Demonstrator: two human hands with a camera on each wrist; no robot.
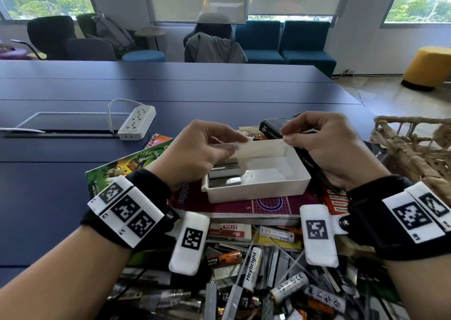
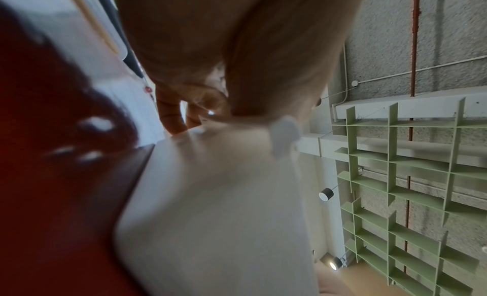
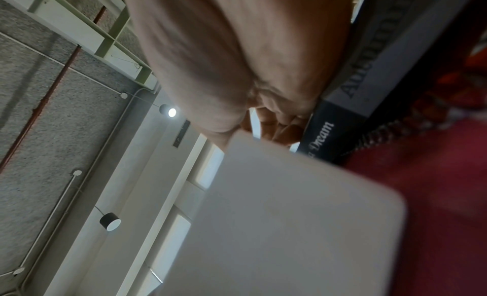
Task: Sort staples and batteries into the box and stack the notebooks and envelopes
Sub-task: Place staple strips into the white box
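Your left hand (image 1: 202,148) and right hand (image 1: 317,144) are both at the far rim of the white box (image 1: 258,188), which sits on a maroon notebook (image 1: 244,207) in the middle of the bench (image 1: 170,87). The fingers (image 1: 289,137) of the right hand are curled and pinch the rim at its far right corner. The left fingers (image 1: 228,150) are curled over the far left corner and look to pinch a clear, thin piece there; what it is you cannot tell. Strips of staples (image 1: 225,173) lie stacked in the box's left end. Loose batteries (image 1: 252,268) and more strips are heaped nearest you. The box looks light and stiff, so hold it by two opposite walls. The strips probably snap apart; lift them by their long edges. The batteries are smooth and will roll.
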